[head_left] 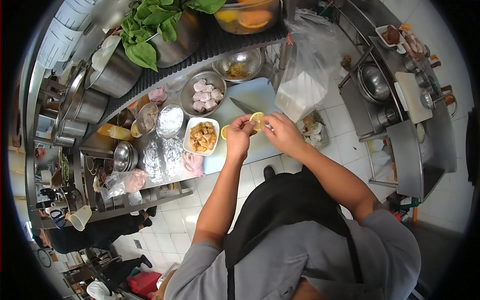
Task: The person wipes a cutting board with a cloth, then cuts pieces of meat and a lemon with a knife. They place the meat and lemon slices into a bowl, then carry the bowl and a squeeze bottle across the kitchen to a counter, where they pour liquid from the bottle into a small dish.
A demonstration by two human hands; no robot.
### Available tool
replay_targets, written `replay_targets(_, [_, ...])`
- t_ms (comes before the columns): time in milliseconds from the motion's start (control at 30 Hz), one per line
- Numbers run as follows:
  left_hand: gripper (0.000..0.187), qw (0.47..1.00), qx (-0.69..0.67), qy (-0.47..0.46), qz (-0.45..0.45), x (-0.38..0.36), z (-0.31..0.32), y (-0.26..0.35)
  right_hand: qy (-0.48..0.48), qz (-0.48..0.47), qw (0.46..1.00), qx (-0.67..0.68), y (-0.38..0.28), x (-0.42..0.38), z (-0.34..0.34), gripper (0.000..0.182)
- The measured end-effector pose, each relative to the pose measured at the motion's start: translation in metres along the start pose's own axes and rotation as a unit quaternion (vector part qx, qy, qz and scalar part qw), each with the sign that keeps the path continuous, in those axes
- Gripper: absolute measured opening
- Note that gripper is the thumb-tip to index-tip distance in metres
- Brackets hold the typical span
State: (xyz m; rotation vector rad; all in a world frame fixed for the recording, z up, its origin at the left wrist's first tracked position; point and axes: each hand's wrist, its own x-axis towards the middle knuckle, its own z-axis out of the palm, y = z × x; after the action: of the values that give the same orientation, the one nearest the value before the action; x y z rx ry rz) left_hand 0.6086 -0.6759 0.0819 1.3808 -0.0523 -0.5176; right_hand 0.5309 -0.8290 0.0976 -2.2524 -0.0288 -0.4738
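Note:
Between my two hands is a lemon slice (257,120), held above the light blue cutting board (215,162). My left hand (241,134) pinches its left side, and my right hand (280,131) grips it from the right with bent fingers. Another lemon piece (224,132) lies just left of my left hand, partly hidden. A knife (242,105) rests on the board beyond my hands. Left of them stands a square white dish (213,123) filled with browned, glazed food pieces (202,137).
Behind the dish are a metal bowl (188,80) of pale floured pieces (207,95), a bowl of white powder (170,121) and a colander (255,60). A shelf (200,56) with pots overhangs the counter. A clear plastic bag (312,60) hangs at right. Other people stand at lower left.

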Motion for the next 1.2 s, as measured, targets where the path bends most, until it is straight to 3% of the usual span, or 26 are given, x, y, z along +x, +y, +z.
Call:
replay_targets(133, [0.022, 0.99, 0.107, -0.04, 0.082, -0.006, 0.022, -0.001, 0.031, -0.028, 0.999, -0.017, -0.004, 0.001, -0.018, 0.017])
replay_targets(333, [0.021, 0.934, 0.322, -0.063, 0.14, -0.02, 0.067, 0.028, 0.043, 0.044, 0.998, 0.024, 0.02, -0.016, -0.041, 0.012])
replay_targets(433, [0.021, 0.951, 0.264, -0.075, 0.14, -0.01, 0.086, 0.017, 0.074, 0.054, 0.993, 0.07, 0.032, -0.025, -0.063, 0.011])
replay_targets(567, [0.021, 0.992, 0.059, -0.105, 0.039, 0.005, 0.11, 0.002, 0.142, 0.105, 0.983, 0.044, 0.064, -0.043, -0.092, 0.014])
replay_targets(667, [0.021, 0.993, 0.044, -0.106, 0.036, 0.007, 0.133, -0.001, 0.126, 0.087, 0.985, 0.08, 0.061, -0.05, -0.115, 0.018])
replay_targets(800, [0.018, 0.978, 0.144, -0.127, 0.081, 0.001, 0.165, 0.002, 0.112, -0.021, 0.993, 0.001, 0.06, -0.041, -0.137, 0.017])
replay_targets(900, [0.015, 0.963, 0.219, -0.122, 0.099, -0.011, 0.188, 0.015, 0.082, 0.006, 0.996, 0.03, 0.076, -0.042, -0.152, 0.015])
replay_targets(1033, [0.018, 0.981, 0.144, -0.107, 0.066, -0.002, 0.196, 0.003, 0.081, 0.045, 0.996, -0.008, 0.102, -0.044, -0.17, 0.015])
replay_targets(1133, [0.021, 0.994, 0.008, -0.109, 0.001, 0.005, 0.199, -0.004, 0.097, 0.127, 0.98, 0.119, 0.108, -0.046, -0.176, 0.015])
replay_targets(1200, [0.023, 0.992, -0.052, -0.108, -0.028, 0.004, 0.204, -0.004, 0.054, 0.186, 0.923, 0.333, 0.109, -0.042, -0.178, 0.015])
